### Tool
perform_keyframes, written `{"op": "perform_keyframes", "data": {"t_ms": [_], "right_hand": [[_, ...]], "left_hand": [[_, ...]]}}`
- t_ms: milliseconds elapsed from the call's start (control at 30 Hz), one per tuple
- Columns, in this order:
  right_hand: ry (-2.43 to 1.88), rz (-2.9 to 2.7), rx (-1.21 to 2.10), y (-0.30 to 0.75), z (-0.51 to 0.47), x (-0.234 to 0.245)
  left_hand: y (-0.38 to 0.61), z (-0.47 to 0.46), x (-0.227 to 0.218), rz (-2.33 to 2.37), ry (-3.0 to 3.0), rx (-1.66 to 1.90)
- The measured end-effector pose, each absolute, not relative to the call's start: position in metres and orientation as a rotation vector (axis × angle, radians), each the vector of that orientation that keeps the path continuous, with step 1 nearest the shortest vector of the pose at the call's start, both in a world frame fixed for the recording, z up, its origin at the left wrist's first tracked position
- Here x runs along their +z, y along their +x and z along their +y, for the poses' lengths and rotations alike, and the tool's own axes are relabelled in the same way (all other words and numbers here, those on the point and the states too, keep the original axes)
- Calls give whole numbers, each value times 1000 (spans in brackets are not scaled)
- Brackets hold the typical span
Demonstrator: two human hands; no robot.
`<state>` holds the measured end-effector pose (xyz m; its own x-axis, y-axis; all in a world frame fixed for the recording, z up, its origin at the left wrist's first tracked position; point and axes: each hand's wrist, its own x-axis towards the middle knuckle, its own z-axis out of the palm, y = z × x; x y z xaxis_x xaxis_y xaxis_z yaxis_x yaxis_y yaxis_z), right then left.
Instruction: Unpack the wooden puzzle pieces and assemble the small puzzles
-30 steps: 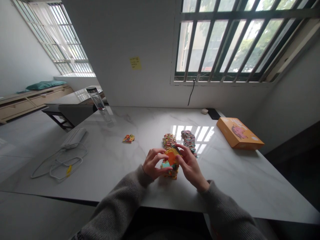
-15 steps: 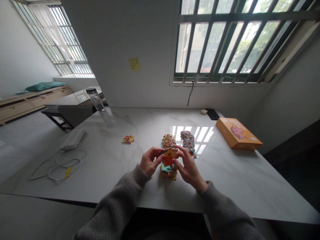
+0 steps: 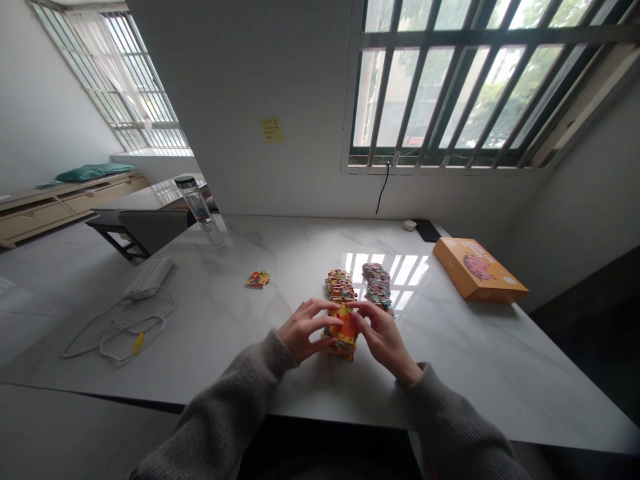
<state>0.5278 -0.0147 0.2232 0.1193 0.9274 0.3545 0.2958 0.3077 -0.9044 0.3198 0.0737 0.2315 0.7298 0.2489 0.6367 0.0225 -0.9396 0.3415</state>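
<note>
Over the counter point(image 3: 240, 333), the right hand point(image 3: 384, 337) pinches a puzzle piece point(image 3: 347, 325); whether the left hand point(image 3: 304, 329) grips is unclear. Orange box point(image 3: 477, 270) and yellow note point(image 3: 272, 130) bear illegible writing.

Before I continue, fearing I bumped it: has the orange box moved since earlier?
No; the orange box keeps its place relative to the barred window.

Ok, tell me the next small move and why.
Probably settle the orange puzzle piece flat on the near pile: the right hand pinches it, the left hand reaches its other side, and it appears over that pile. Whether it already rests there is unclear.
</note>
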Motion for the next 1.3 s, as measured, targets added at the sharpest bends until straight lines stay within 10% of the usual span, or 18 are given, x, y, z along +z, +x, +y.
{"op": "perform_keyframes", "data": {"t_ms": [500, 1300], "right_hand": [[-1204, -1386, 582, 528, -22, 231], [-1155, -1334, 621, 529, -26, 230]], "left_hand": [[171, 235, 181, 1408, 2618, 871], [223, 200, 191, 2124, 2340, 531]]}}
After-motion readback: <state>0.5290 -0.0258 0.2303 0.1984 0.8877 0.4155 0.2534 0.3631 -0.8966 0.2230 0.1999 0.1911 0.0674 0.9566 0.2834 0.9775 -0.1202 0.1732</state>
